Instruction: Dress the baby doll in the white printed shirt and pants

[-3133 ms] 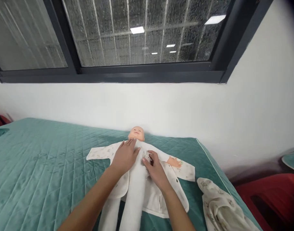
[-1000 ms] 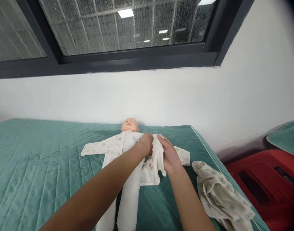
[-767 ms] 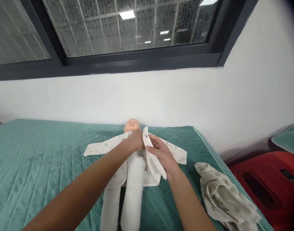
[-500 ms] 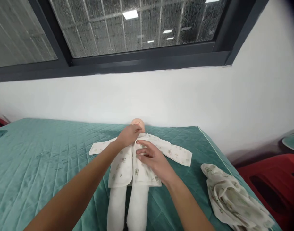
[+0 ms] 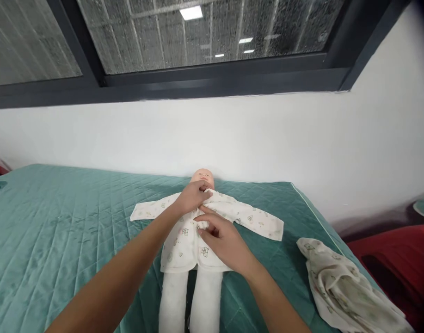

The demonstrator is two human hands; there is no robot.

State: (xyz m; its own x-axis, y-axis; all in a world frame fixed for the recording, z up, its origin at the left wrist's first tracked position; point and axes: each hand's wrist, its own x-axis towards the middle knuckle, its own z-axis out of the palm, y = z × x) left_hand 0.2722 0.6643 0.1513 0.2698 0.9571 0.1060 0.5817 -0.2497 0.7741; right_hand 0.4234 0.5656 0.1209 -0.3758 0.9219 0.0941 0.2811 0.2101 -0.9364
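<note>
A baby doll (image 5: 202, 175) lies face up on the bed, head toward the wall. It wears a white baby jacket (image 5: 179, 247) with small printed animals, sleeves spread wide, and white leggings (image 5: 173, 300). My left hand (image 5: 195, 196) is closed at the jacket's neckline, just under the doll's chin, its fingertips pinching the collar edge. Lower on the chest, my right hand (image 5: 224, 238) rests against the jacket's front opening, fingers stretched and thumb apart from them. The doll's neck and part of the chest are hidden behind my hands.
A green quilted cover (image 5: 76, 231) spreads over the bed. To the right lies a crumpled printed cloth (image 5: 347, 286) near the bed's edge. Beyond it stands a red plastic chair (image 5: 399, 259). A white wall (image 5: 232, 138) with a dark-framed window (image 5: 212, 85) rises behind the bed.
The view has shifted slightly. My left fingers have come together at the collar. My right hand has moved in closer to the front opening, and the jacket's two front edges lie nearer each other.
</note>
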